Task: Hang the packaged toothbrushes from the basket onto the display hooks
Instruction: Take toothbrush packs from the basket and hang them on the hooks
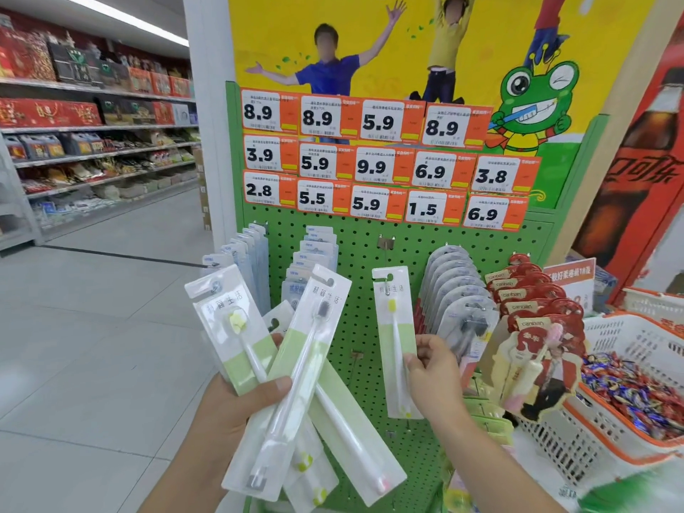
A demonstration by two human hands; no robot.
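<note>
While the left hand (pixel 237 405) grips a fanned bundle of packaged toothbrushes (pixel 296 379), thumb curled across the front of the packs, the right hand (pixel 431 368) pinches the right edge of a single pack (pixel 396 338) about halfway down its length. That single pack, white card with a pale green lower panel and a yellow-headed brush, hangs upright against the green pegboard (pixel 362 253); its top hole sits on the tip of a display hook (pixel 388 279). Bundle: at least four packs, splayed at different tilts, one with a yellow brush head, one with a dark grey head, one lying head-down with a pink tip near the bottom.

Left of the hook, two rows of blue-and-white packs (pixel 318 253) hang on their own hooks. Right of it, a row of grey blister packs (pixel 455 286), then a row of red-topped packs (pixel 533 301), the frontmost holding a pink brush. Above the pegboard, three rows of orange price tags (pixel 374 161) under a yellow poster with a green frog (pixel 533 98).

Far right, a white basket with an orange rim (pixel 629 327) holds wrapped sweets (pixel 636 390). Grocery shelves (pixel 92 142) line the aisle at left.
</note>
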